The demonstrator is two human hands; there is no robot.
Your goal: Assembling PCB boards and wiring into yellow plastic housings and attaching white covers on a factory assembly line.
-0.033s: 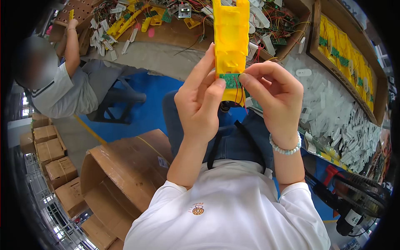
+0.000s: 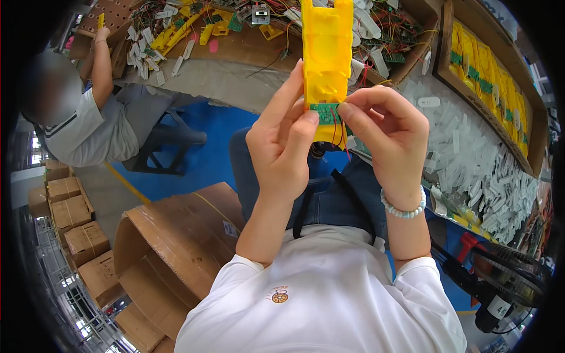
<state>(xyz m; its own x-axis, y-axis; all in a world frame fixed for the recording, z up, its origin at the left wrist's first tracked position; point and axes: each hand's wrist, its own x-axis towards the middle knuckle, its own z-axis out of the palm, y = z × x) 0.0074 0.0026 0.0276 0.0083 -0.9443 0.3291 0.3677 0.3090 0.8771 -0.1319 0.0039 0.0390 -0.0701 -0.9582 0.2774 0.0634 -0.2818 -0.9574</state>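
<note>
A long yellow plastic housing stands upright in front of me, its open, ribbed inside facing me. Across its lower part sits a small green circuit board with thin red and dark wires hanging from it. My left hand grips the housing from the left, its thumb pressed on the board's left edge. On the other side, my right hand pinches the board's right edge with thumb and index finger, close to the wires. Whether a wire is also between those fingertips is hidden.
Many clear plastic pieces cover the bench at right, beside a cardboard tray of yellow housings. Wired boards fill a box ahead. A co-worker sits at left. A large carton and a fan flank me.
</note>
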